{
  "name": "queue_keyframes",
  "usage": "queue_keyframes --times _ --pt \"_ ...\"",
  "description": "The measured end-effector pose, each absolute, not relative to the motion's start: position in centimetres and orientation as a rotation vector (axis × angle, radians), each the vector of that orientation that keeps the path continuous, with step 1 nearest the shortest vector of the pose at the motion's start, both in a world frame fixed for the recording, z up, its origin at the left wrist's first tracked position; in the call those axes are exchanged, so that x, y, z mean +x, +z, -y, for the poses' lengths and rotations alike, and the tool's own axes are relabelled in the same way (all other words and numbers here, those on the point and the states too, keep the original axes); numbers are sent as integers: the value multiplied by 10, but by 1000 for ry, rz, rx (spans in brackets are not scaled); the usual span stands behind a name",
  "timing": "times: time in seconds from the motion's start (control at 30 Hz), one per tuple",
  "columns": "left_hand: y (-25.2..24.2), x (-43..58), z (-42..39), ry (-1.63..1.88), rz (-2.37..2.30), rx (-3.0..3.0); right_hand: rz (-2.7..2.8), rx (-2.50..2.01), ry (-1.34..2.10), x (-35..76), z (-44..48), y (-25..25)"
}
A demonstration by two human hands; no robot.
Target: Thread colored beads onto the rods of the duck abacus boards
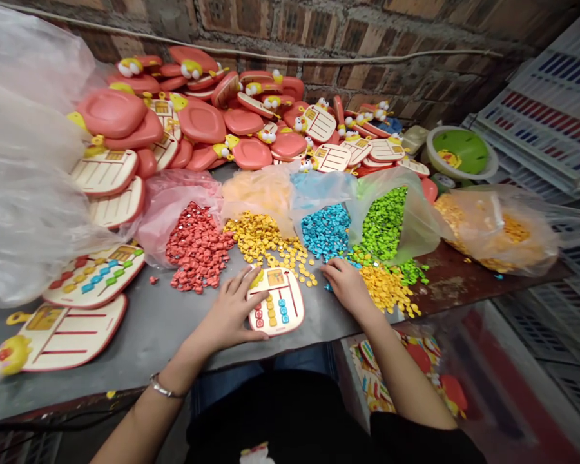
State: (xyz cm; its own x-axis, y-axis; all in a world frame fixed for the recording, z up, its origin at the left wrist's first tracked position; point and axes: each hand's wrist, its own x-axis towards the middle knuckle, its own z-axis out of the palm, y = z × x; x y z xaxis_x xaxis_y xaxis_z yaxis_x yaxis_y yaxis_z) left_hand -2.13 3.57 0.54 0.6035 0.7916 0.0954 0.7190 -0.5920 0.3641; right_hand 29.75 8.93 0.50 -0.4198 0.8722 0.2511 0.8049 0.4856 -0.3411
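Note:
A cream toy board (289, 325) with a red rim lies on the grey table in front of me. Red, yellow and blue pieces sit in columns on it, beside a bare red groove at the right. My left hand (229, 309) grips its left side, fingers at the upper edge and thumb at the lower. Right of the board, my right hand (347, 283) is closed, its fingertips pinched at a small blue piece (327, 287) on the table. Beyond lie heaps of red pieces (198, 248), yellow pieces (261, 235), blue pieces (325, 229) and green pieces (384, 222), spilling from plastic bags.
Many red-backed boards (203, 119) are piled against the brick wall. Boards with grooves (77, 338) lie at the left near a large clear plastic bag (29, 161). Another yellow heap (386, 290) lies beside my right wrist. A green bowl (459, 151) and plastic crates stand right.

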Motion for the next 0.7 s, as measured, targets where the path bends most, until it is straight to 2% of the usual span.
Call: queue_keyframes --times 0.17,0.3,0.57,0.7 --pt "8 -21 -37 348 -1217 2529 1937 -1179 558 268 -86 15" --pt "9 -22 -37 335 -1217 2524 1936 -1047 726 239 -91 12" --pt "7 -21 -36 322 -1234 2566 2298 -1017 304 224 -95 -8" --pt "5 -20 -36 342 -1240 2581 2313 -990 248 222 -93 -11"
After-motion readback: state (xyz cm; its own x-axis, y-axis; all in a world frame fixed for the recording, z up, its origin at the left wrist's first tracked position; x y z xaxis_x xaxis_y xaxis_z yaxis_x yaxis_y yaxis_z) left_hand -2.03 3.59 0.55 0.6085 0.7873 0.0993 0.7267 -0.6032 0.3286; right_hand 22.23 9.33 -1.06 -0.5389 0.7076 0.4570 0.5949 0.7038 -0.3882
